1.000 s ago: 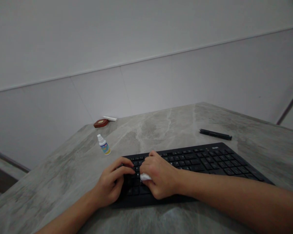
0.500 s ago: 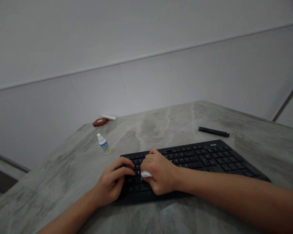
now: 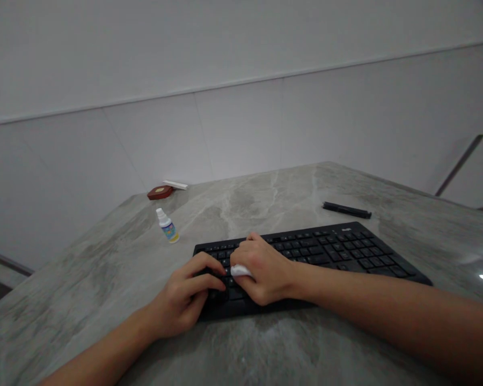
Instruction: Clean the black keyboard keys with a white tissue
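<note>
A black keyboard [image 3: 348,262] lies at a slant on the table. Over its left end is my left hand [image 3: 183,295], index and middle fingers bent, apart, and touching the keys. My right hand [image 3: 261,271] is closed around a crumpled white tissue [image 3: 240,270] and presses on the keys just right of the left fingertips. Only a small part of the tissue shows below the curled fingers; the rest is hidden in the fist. The right forearm passes over the front edge of the keyboard.
A small white spray bottle [image 3: 168,227] with a colourful label stands behind my left hand. Farther back lie a reddish-brown case [image 3: 160,193] and a flat white object [image 3: 176,185]. Behind the keyboard is a black pen [image 3: 346,209]. The grey marbled table [image 3: 241,354] meets a white wall.
The view has tilted slightly, so the keyboard, bottle and pen sit a little higher and farther left. Both hands keep nearly the same places on the keyboard, with the right still gripping the tissue.
</note>
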A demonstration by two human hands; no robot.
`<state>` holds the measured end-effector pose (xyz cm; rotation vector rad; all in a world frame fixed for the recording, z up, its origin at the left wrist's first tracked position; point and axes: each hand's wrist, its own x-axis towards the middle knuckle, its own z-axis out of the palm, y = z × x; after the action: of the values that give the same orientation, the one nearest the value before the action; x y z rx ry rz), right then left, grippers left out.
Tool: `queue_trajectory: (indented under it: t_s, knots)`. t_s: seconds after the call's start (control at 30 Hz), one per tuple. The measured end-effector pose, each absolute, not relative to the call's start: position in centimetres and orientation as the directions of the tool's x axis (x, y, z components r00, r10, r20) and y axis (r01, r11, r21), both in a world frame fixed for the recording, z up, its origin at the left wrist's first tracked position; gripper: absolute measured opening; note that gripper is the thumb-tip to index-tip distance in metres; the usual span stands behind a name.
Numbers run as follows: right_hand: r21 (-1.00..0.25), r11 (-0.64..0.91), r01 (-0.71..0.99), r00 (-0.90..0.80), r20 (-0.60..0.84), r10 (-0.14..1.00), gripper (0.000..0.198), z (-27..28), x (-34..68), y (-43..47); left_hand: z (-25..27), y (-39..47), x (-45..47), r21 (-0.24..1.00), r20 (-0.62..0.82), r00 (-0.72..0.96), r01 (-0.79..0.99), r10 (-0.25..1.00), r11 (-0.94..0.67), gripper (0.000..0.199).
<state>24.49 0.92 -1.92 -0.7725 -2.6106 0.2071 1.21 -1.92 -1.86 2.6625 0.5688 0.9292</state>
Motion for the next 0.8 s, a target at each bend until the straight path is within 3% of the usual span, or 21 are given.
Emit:
queue_trajectory:
  t_s: [0.13,0.37,0.47,0.6,0.8]
  knots:
    - [-0.251,0.812,0.527,-0.739,0.335,0.584,0.021,-1.5,24.8,0.7,-1.7,-2.2,1.2,0.352,0.562,0.682,0.315,0.468,-0.881,0.038]
    - [-0.185,0.841,0.508,-0.802,0.255,0.540,0.006,-0.5,25.2,0.5,1.1,-3.4,3.7,0.304,0.601,0.480,0.602,0.639,-0.739,0.035]
    - [-0.233,0.827,0.512,-0.782,0.271,0.561,0.005,-0.9,25.1,0.3,1.9,-3.0,4.9,0.305,0.562,0.438,0.679,0.702,-0.668,0.035]
    - [-0.312,0.753,0.579,-0.683,0.319,0.657,0.011,-1.8,24.9,-0.4,0.5,-1.3,5.9,0.257,0.626,0.358,0.744,0.692,-0.617,0.033]
    - [-0.325,0.745,0.583,-0.683,0.301,0.666,0.011,-1.5,25.2,-1.0,-2.1,0.4,6.4,0.357,0.471,0.408,0.722,0.782,-0.592,0.036]
